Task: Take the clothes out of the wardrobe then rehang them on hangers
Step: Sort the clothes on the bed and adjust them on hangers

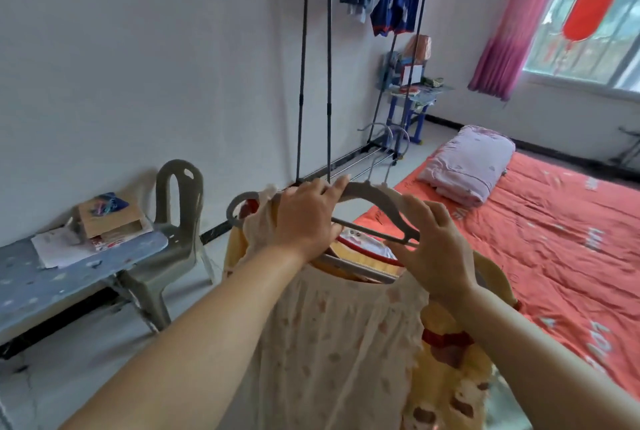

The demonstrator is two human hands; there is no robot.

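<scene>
Arms reach forward: left hand [308, 218] grips the left shoulder of the hanger [367, 192], fingers curled over it, and right hand [436, 249] holds its right end. Cream garment [332, 343] hangs from it below both hands, hiding most of a yellow garment [450, 377] behind.

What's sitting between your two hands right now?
In the head view, the grey hanger spans from the left hand to the right hand, both holding it. The cream garment hangs below.
</scene>
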